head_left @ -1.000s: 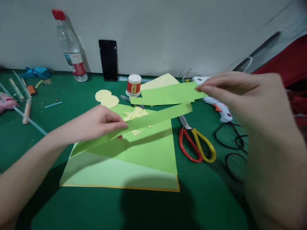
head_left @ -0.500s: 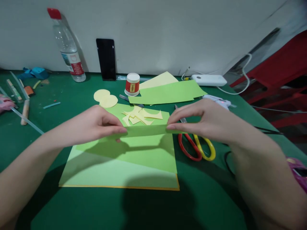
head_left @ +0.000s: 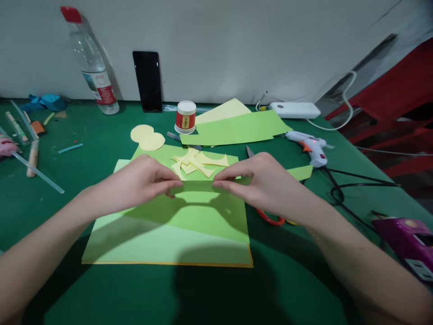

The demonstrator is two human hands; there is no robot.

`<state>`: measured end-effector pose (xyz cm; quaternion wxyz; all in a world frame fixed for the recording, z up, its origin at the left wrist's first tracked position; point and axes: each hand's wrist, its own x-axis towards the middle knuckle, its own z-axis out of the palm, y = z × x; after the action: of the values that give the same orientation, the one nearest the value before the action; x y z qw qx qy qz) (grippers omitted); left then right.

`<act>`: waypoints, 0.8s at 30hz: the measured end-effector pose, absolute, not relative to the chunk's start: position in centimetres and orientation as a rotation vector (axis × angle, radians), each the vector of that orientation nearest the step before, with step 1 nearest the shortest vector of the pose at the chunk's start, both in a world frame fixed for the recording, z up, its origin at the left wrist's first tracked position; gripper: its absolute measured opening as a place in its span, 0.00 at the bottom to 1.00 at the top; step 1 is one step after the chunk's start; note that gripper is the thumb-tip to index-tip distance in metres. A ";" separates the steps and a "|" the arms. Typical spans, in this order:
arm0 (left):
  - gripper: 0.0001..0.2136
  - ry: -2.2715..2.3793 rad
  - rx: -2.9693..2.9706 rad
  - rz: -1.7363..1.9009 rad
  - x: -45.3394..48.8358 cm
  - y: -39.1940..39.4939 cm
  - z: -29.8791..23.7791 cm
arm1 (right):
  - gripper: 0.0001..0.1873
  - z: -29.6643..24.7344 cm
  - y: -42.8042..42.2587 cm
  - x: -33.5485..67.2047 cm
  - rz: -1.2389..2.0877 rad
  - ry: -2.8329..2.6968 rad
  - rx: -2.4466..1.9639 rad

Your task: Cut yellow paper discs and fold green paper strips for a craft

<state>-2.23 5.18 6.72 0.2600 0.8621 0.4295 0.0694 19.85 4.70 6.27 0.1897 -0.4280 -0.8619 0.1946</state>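
A narrow green paper strip (head_left: pixel 197 185) stretches between my two hands, just above the stacked paper sheets. My left hand (head_left: pixel 149 183) pinches it between thumb and fingers. Closer to the middle, my right hand (head_left: pixel 253 178) pinches the same strip, whose far end (head_left: pixel 301 173) sticks out to the right behind the hand. Below lies a green sheet (head_left: pixel 203 216) on a pale green sheet (head_left: pixel 152 248) with an orange edge beneath. Yellow paper scraps (head_left: pixel 196 162) rest just beyond the strip. Scissors (head_left: pixel 270 218) with red and yellow handles are partly hidden under my right hand.
Two pale yellow paper circles (head_left: pixel 152 141), a small red-and-white tub (head_left: pixel 186 117) and more green paper (head_left: pixel 237 128) lie behind. A bottle (head_left: pixel 98 83) and phone (head_left: pixel 148 81) stand by the wall. A glue gun (head_left: pixel 309 146), cables and a purple power strip (head_left: pixel 406 239) occupy the right.
My right hand has moved left along the strip, closer to my left hand, so the gripped span is shorter. The strip's right end and the glue gun now show; the scissors are more covered.
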 end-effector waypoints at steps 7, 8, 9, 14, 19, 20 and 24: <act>0.10 1.279 2.488 0.699 -1.6 4.9 6.2 | 0.08 5.8 4.5 19.7 0.473 -2.454 -1.243; 0.09 1.201 2.502 0.724 -1.1 4.6 5.9 | 0.08 5.7 4.3 19.5 0.473 -2.457 -1.214; 0.09 1.125 2.522 0.726 -0.6 4.3 5.5 | 0.08 5.6 4.1 19.3 0.474 -2.458 -1.186; 0.06 0.951 2.594 0.748 0.6 3.1 4.2 | 0.10 5.3 3.0 18.9 0.467 -2.444 -1.096; 0.05 0.983 2.604 0.837 0.4 3.1 4.9 | 0.12 5.7 2.6 19.1 0.323 -2.466 -1.072; 0.04 1.015 2.581 0.838 0.3 3.3 5.1 | 0.12 5.9 2.6 19.2 0.290 -2.466 -1.076; 0.04 1.208 2.439 0.789 -1.5 5.1 5.7 | 0.14 6.5 2.8 20.2 0.205 -2.431 -1.090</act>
<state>-1.49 5.09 5.67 0.1531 0.8505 0.4213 0.2751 20.19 2.83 6.53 0.2327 -0.3967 -0.8848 0.0747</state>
